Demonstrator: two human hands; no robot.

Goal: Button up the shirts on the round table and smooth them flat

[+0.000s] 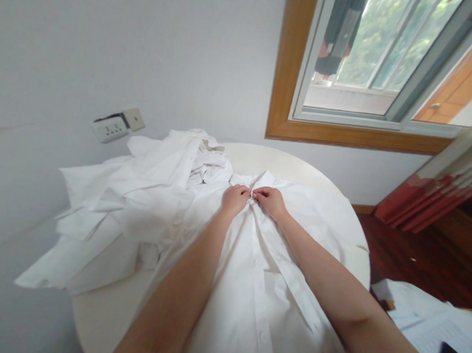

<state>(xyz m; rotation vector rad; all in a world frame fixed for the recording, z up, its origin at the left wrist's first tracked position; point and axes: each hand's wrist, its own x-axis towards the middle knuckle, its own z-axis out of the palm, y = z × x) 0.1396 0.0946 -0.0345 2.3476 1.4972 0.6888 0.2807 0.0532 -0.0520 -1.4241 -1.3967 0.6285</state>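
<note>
A white button-up shirt (261, 284) lies spread face up on a round cream table (261, 159), collar at the far end. My left hand (234, 198) and my right hand (270, 200) meet just below the collar. Each hand is closed in a pinch on one edge of the shirt's front placket near the top button. Both forearms stretch over the shirt body. A button (263, 336) shows lower on the placket.
A pile of crumpled white shirts (138, 202) covers the left half of the table and hangs over its edge. A wall socket (111, 129) sits behind it. A wood-framed window (366, 62) is at the back right, red curtain (438, 199) and papers (431, 321) at right.
</note>
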